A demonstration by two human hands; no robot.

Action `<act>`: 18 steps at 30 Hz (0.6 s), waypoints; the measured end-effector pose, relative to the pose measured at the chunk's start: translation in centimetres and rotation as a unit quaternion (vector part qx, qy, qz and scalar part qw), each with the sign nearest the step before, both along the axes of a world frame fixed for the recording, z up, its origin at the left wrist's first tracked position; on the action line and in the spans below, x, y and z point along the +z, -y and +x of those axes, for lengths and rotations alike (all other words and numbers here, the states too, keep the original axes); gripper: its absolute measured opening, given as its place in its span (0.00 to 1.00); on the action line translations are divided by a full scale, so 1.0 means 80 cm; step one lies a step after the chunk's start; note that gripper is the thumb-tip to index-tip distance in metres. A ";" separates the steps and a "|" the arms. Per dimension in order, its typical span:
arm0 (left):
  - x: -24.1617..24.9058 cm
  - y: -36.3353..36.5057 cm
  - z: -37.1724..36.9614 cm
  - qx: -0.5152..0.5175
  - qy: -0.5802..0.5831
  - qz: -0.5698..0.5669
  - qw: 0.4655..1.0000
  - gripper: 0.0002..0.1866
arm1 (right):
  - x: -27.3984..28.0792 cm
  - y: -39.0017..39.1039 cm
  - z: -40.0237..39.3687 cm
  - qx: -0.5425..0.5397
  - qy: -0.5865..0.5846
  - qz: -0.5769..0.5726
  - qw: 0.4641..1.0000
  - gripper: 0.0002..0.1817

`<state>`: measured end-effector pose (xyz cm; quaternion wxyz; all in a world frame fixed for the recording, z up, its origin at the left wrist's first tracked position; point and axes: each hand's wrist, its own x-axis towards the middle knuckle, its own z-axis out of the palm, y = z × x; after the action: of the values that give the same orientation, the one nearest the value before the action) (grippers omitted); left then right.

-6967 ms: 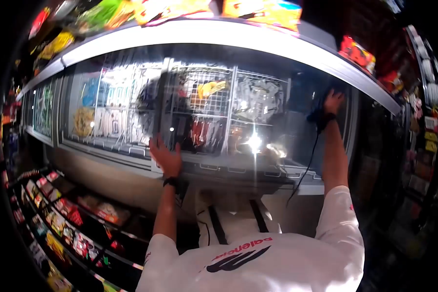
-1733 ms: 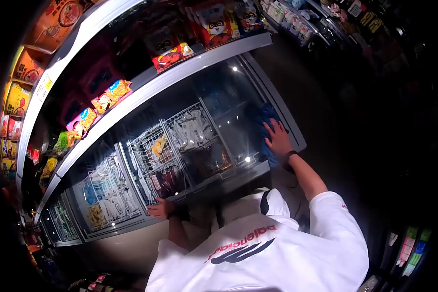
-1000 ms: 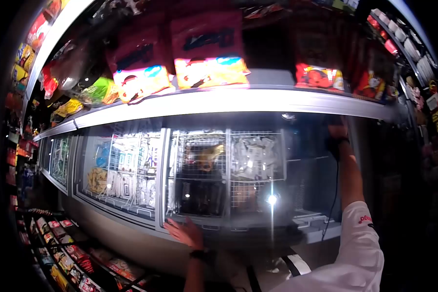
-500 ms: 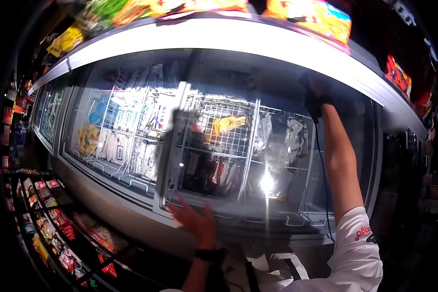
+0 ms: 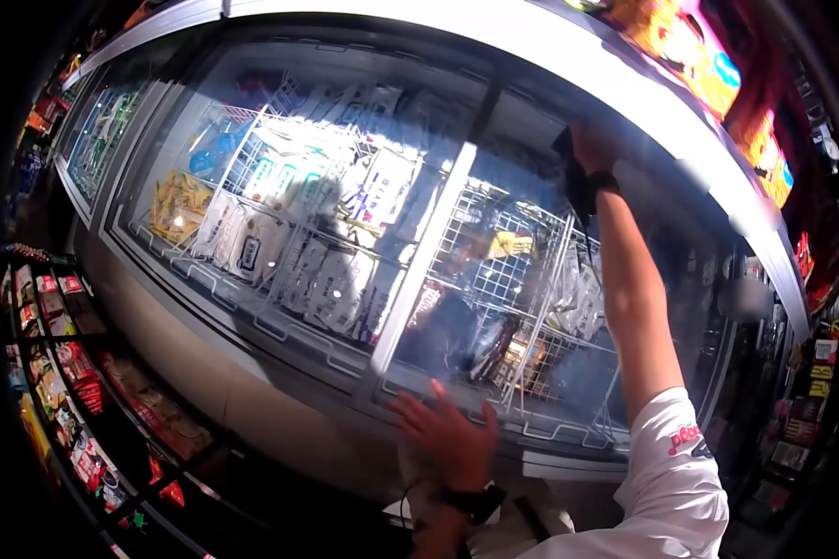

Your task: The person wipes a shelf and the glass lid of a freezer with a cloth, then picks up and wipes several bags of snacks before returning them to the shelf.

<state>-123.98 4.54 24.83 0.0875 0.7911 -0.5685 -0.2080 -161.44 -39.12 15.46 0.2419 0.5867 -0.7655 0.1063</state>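
A chest freezer [image 5: 280, 363] with glass sliding lids lies in front of me. My right arm stretches over it, and my right hand [image 5: 589, 149], in shadow near its far side, is closed around a black object [image 5: 571, 172] with a thin cable trailing down. The kind of object is too dark to make out. Over the freezer's front edge, my left hand [image 5: 452, 438] is open with its fingers spread and holds nothing; contact with the edge cannot be judged. Under the glass, wire baskets [image 5: 494, 224] hold white packets [image 5: 238, 238] and yellow packets [image 5: 179, 207].
A shelf rack [image 5: 75, 401] of colourful packaged goods stands at the lower left. Bright snack bags [image 5: 690, 56] sit above the white light strip [image 5: 569, 47] along the freezer's far side. More goods [image 5: 802, 410] hang in shadow at the right.
My view has turned, so the freezer's left part now fills more of it. In the picture, my left hand is further right and lower. My right hand still holds the black object.
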 end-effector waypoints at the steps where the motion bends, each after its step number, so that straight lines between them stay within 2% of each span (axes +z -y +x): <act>1: 0.004 0.001 -0.001 0.001 -0.006 -0.001 1.000 0.51 | 0.021 0.012 0.039 -0.028 0.032 0.079 0.996 0.29; 3: 0.002 0.003 0.000 0.003 -0.013 -0.007 1.000 0.50 | 0.059 0.015 0.124 0.001 0.141 0.035 0.989 0.28; 5: -0.004 -0.002 0.000 -0.001 -0.017 -0.012 1.000 0.48 | 0.016 0.048 0.148 0.153 0.050 -0.026 0.987 0.28; 6: -0.002 0.000 0.000 0.015 -0.012 -0.007 1.000 0.48 | 0.027 0.045 0.190 0.190 0.182 -0.079 0.961 0.26; 7: 0.001 0.005 -0.002 0.022 -0.011 -0.003 1.000 0.48 | 0.036 0.056 0.220 0.198 0.175 0.012 0.964 0.25; 8: 0.005 0.003 -0.006 0.022 -0.016 0.004 1.000 0.47 | 0.066 0.039 0.256 0.160 0.270 0.021 0.949 0.23; 9: 0.002 -0.003 -0.010 0.009 -0.009 -0.009 1.000 0.48 | 0.044 0.038 0.266 0.148 0.222 -0.068 0.961 0.24; 10: -0.007 -0.006 -0.010 0.003 0.003 -0.027 1.000 0.48 | 0.059 0.035 0.272 0.177 0.231 0.000 0.957 0.26; 12: -0.011 -0.008 -0.007 -0.009 0.049 -0.046 0.998 0.47 | 0.042 0.027 0.277 0.202 0.209 -0.046 0.956 0.32; 13: -0.009 -0.009 -0.013 -0.005 0.047 -0.058 0.997 0.47 | 0.057 0.015 0.278 0.197 0.267 0.004 0.943 0.34; 14: -0.016 -0.012 -0.013 -0.003 0.047 -0.071 0.996 0.46 | 0.068 -0.002 0.279 0.202 0.276 0.028 0.939 0.34; 15: -0.018 -0.015 -0.015 0.000 0.047 -0.085 0.995 0.46 | 0.073 -0.024 0.287 0.207 0.284 -0.010 0.936 0.35; 16: -0.011 -0.015 -0.017 -0.016 0.055 -0.096 0.994 0.45 | 0.066 -0.043 0.296 0.205 0.251 -0.120 0.938 0.29; 17: -0.013 -0.018 -0.018 -0.013 0.058 -0.109 0.992 0.45 | 0.062 -0.063 0.301 0.217 0.289 -0.116 0.925 0.29; 18: -0.022 -0.022 -0.018 -0.010 0.062 -0.122 0.991 0.44 | 0.106 -0.094 0.292 0.170 0.422 0.178 0.873 0.31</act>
<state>-125.44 6.34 23.08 0.1457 0.7801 -0.6019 -0.0887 -138.05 -31.62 23.91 -0.2342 0.6403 -0.6893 0.2449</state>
